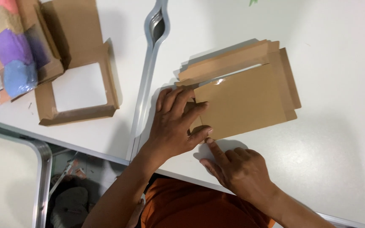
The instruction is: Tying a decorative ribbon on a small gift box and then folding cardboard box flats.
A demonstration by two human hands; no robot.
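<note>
Risk lies at the flattened cardboard box [243,99]: left hand [174,124] presses it with spread fingers, right hand [237,169] pokes its corner, grasping nothing; uneven pressure could skew the fold.

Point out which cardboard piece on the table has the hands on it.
It is the flat brown cardboard sheet on the right: the left hand presses its near corner and the right hand touches its edge. The windowed cardboard frame lies untouched at left.

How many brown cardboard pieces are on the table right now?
2 clearly: a flat cardboard blank under the left hand, near the right hand, and a windowed cardboard box at the upper left. The blank may hide more layers.
</note>
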